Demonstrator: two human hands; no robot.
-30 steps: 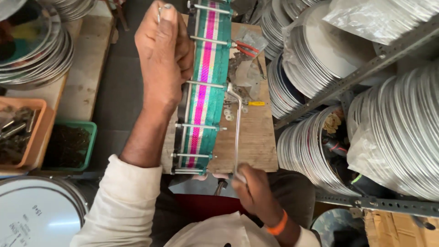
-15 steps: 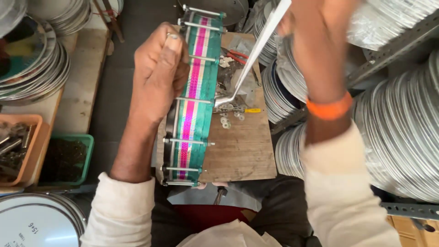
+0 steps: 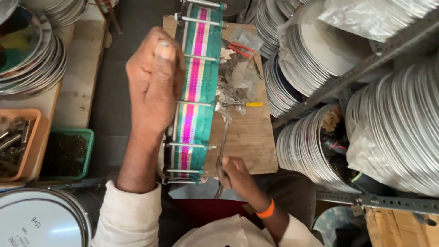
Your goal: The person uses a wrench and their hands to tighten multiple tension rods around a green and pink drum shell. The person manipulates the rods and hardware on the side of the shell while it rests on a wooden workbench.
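Note:
A drum (image 3: 196, 91) with a green, pink and white striped shell and metal tension rods stands on edge on a wooden board (image 3: 249, 137). My left hand (image 3: 153, 80) grips its left rim, steadying it. My right hand (image 3: 233, 176), with an orange band at the wrist, holds a long metal rod tool (image 3: 223, 137) whose far end meets a lug on the drum's right side.
Loose metal fittings, red-handled pliers (image 3: 240, 48) and a yellow-handled tool (image 3: 249, 104) lie on the board. Stacks of metal hoops (image 3: 315, 151) fill shelves at right. An orange tray (image 3: 18, 142) and a green tray (image 3: 66, 153) sit at left, a white drumhead (image 3: 39, 219) below.
My right hand was low by the drum, swung up high with the rod, and has come back down near my body, rod end at the drum's side. The left hand stayed on the rim.

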